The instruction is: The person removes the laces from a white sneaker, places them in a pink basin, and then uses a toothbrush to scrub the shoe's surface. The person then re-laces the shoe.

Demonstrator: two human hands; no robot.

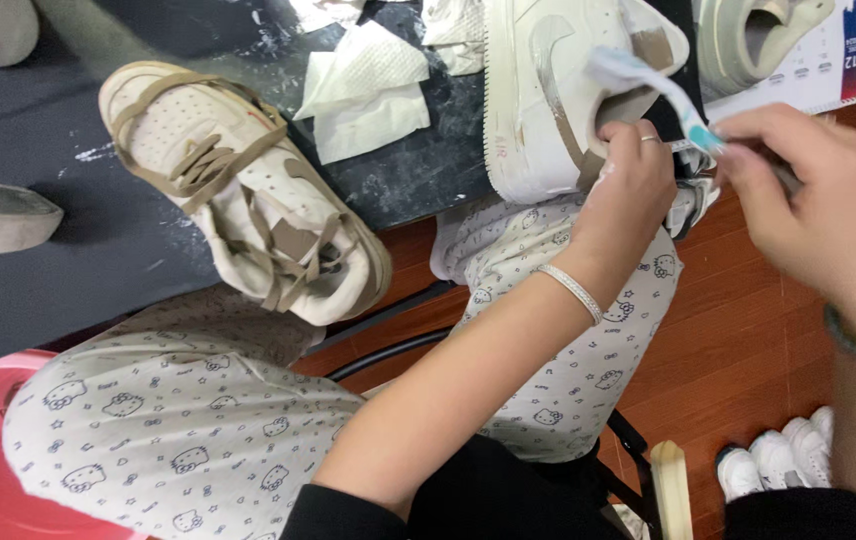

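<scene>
The left hand [631,190] reaches up from the near side and grips a white sneaker [548,95] at its heel opening, fingers curled over the rim and into the shoe, thumb side against the outer wall beside the tan side stripe. A thin ring sits on one finger and a silver bracelet [570,292] circles the wrist. The sneaker lies on its side at the near edge of a dark, scuffed table [68,130], sole facing left, so the shoe sits just far of the left fingers and touches them at the collar.

The right hand [823,215] comes in from the right, fingers closed around the handle of a toothbrush [648,90] with a white and teal shaft. The handle runs up and to the left out of the pinched fingertips; the bristle head rests against the upper side of the sneaker, far and left of the right fingers, just above the left hand's knuckles. A green and yellow band is on the right wrist.

To the left on the table lies a second sneaker [248,195], beige with loosened tan laces, toe pointing far left. Crumpled white paper tissues [368,90] lie between the two shoes. Below, patterned pale trousers cover the person's knees over a reddish wooden floor [748,340]
</scene>
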